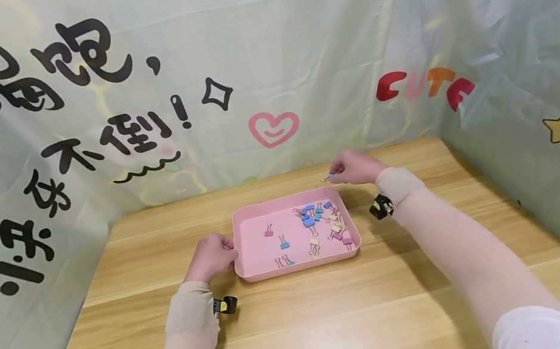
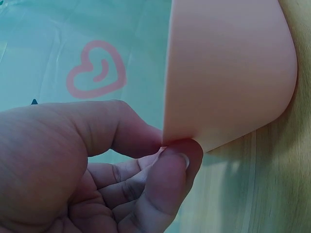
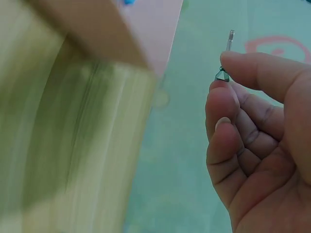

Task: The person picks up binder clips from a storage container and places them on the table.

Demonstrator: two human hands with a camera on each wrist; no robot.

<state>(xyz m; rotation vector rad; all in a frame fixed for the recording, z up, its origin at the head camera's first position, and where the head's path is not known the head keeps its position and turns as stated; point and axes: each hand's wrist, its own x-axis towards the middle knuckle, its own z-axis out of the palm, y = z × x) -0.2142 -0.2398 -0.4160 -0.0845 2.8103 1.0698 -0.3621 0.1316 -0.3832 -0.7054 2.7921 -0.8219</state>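
Observation:
A shallow pink tray [image 1: 253, 251] lies on the wooden table with many small binder clips in it. Blue binder clips [image 1: 309, 222], pale yellow ones and pink ones crowd its right side. More spread out on the left are a pink binder clip [image 1: 269, 233] and a few teal ones. My left hand [image 1: 211, 257] pinches the tray's left wall at the rim between thumb and finger. Beyond the tray's far right corner, my right hand [image 1: 357, 168] pinches a small teal binder clip [image 3: 222, 74] between thumb and fingertip, its metal handles pointing up in the right wrist view.
The wooden table [image 1: 302, 322] extends around the tray on all sides. A printed fabric curtain [image 1: 317, 60] hangs behind the table and along its sides. Each wrist carries a small black camera, the right wrist camera [image 1: 381, 206] hanging low over the table.

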